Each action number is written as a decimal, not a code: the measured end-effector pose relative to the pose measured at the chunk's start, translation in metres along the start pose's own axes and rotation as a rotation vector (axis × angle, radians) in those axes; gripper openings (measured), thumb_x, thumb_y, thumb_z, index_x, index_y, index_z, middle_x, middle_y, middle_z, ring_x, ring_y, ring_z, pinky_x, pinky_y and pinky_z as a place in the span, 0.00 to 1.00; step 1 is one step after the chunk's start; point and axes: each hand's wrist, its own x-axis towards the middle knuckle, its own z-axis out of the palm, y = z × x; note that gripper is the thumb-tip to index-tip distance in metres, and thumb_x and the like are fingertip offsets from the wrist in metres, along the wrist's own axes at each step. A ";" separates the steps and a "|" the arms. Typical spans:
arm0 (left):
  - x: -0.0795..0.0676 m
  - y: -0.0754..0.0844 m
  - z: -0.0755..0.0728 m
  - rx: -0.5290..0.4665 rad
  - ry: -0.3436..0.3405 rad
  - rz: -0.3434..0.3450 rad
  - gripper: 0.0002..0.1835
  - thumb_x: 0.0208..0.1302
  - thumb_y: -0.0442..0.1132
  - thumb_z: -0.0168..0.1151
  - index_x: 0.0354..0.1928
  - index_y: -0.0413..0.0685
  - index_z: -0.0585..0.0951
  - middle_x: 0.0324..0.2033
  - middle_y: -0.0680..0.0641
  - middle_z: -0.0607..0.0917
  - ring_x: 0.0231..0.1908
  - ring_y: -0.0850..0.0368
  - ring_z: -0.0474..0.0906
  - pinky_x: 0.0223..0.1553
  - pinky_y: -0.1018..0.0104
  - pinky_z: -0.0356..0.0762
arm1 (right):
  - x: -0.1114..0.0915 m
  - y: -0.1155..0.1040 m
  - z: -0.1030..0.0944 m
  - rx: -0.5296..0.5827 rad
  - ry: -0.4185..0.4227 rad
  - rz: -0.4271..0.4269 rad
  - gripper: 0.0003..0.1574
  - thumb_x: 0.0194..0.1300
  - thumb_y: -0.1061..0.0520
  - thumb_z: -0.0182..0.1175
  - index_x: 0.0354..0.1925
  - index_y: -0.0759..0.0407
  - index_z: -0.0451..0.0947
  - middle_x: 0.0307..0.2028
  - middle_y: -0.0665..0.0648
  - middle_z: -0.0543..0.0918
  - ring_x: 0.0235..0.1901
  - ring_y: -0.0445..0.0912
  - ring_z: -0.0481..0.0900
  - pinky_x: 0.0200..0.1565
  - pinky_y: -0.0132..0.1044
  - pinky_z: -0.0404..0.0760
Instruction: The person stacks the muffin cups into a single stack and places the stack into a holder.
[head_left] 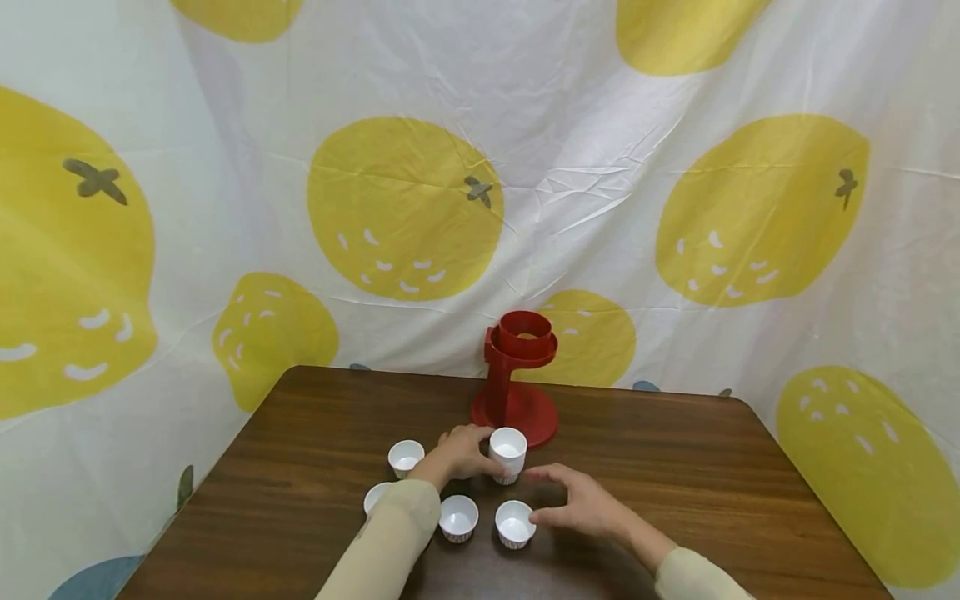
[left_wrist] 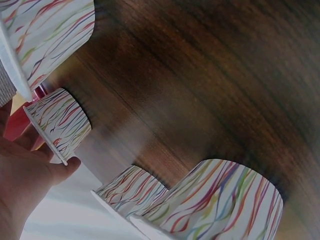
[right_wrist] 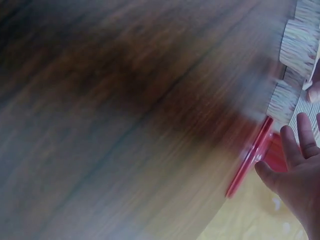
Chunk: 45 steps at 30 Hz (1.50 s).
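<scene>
My left hand reaches to a white paper cup near the middle of the table, thumb and fingers around its side. A second rim shows lower on that cup, like one cup nested in another. In the left wrist view, my thumb meets the rim of a cup patterned with wavy coloured lines. To the right, my right hand is spread with nothing in it. Its thumb comes close to the side of another paper cup, while its fingers point toward the stack.
More paper cups stand upright: one in front, one partly behind my left sleeve, and one farther left. Behind the stack rises a red stand with a ring top. A lemon-print curtain hangs beyond the brown wooden table.
</scene>
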 end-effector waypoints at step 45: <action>0.000 -0.001 -0.001 0.005 -0.003 -0.001 0.39 0.38 0.62 0.70 0.56 0.55 0.74 0.49 0.48 0.77 0.52 0.46 0.67 0.55 0.42 0.53 | 0.000 -0.005 0.022 -0.184 -0.113 -0.101 0.41 0.45 0.38 0.68 0.54 0.56 0.72 0.47 0.46 0.76 0.47 0.40 0.72 0.49 0.39 0.70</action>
